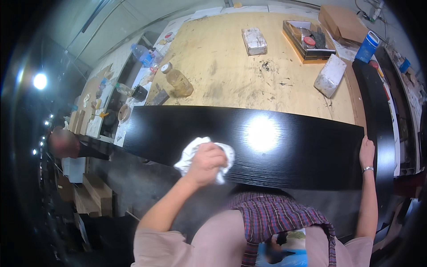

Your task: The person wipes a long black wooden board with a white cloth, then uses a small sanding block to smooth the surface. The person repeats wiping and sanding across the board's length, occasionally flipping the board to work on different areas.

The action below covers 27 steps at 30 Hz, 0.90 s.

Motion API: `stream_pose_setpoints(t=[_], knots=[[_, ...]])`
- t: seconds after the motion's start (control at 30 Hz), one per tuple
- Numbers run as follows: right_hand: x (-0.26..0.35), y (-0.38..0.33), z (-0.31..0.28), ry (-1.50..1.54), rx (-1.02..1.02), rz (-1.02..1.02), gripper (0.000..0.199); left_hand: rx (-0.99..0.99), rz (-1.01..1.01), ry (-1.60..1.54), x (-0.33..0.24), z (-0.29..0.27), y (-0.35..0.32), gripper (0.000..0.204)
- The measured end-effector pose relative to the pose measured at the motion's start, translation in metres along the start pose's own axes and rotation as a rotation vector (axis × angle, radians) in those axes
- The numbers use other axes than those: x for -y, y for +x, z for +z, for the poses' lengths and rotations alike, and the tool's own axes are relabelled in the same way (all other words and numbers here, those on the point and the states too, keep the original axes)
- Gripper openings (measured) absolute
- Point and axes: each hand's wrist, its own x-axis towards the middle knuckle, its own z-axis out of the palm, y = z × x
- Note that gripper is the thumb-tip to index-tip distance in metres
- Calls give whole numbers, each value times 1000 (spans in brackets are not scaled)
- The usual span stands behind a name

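Observation:
A long, glossy black board (pixel 307 155) with a fine wood-grain texture lies across the near side of the worktable (pixel 213 53), its near edge close to my body. My left hand (pixel 207 162) is closed round a crumpled white cloth (pixel 189 153) and presses it on the board, left of the middle. At the board's right end my right hand (pixel 367 150) grips the edge, its fingertips near the far corner. Part of that grip is hidden. A bright lamp reflection shows on the board's surface.
Beyond the board stand a bottle of yellowish liquid (pixel 179 82), two wrapped white blocks (pixel 254 41) and an open box (pixel 304 53) of tins. A blue jug (pixel 367 46) is at the right, by another black board (pixel 378 102). Another person (pixel 66 144) is at the left.

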Motion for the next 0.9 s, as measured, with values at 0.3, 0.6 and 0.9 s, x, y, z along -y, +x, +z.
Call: stream_pose_setpoints(t=[0.3,0.6,0.9], knots=[[54,-11,-12,-92,-226,-280,28,-213,-407,376,-15,-18,-11,13],[274,-72,23,510,170,-870,22,-491,-678,-467,-13,-52,-46,12],[516,-179,45,972,1380,-989,81,-629,-445,-1534,49,-115,-92,15]])
